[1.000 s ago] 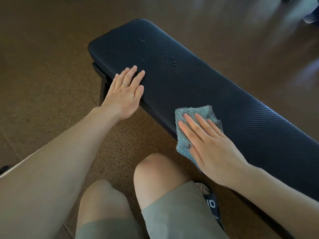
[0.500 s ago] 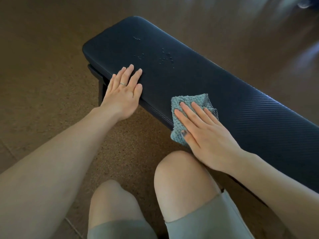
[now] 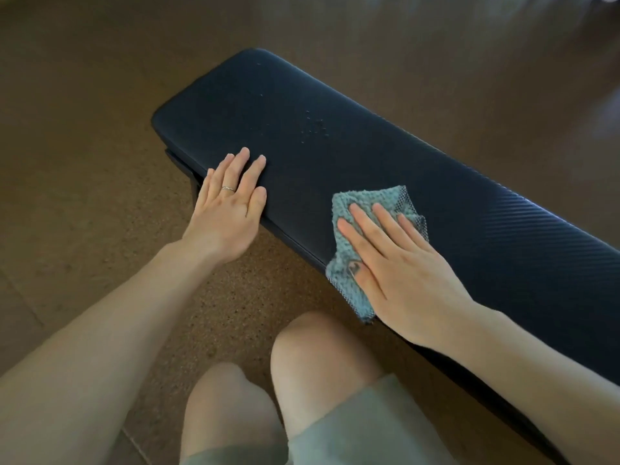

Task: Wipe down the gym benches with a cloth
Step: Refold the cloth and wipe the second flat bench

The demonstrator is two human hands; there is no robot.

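Here's the black padded gym bench (image 3: 385, 169), running from upper left down to the right edge of the view, its cover showing a fine woven texture. The right hand (image 3: 399, 263) lies flat on a blue-grey cloth (image 3: 349, 250), fingers straight and spread, pressing it onto the near side of the pad. Nothing is gripped; the palm and fingers pin the cloth down. The cloth is crumpled, its upper part on the bench top, its lower corner hanging over the near edge beside the thumb.

Over on the left, the left hand (image 3: 231, 203) rests on the near edge of the bench close to its rounded end, fingers straight and together, relaxed, holding nothing. A thin ring (image 3: 228, 188) sits on one finger. The two hands are apart, with bare pad between them.

Up on the bench top, beyond both hands, a scatter of small droplets (image 3: 313, 124) glints on the dark surface, not touching the cloth. Below, two bare knees (image 3: 315, 360) in grey-green shorts (image 3: 362, 431) sit near the bench, over a brown speckled floor (image 3: 84, 162).
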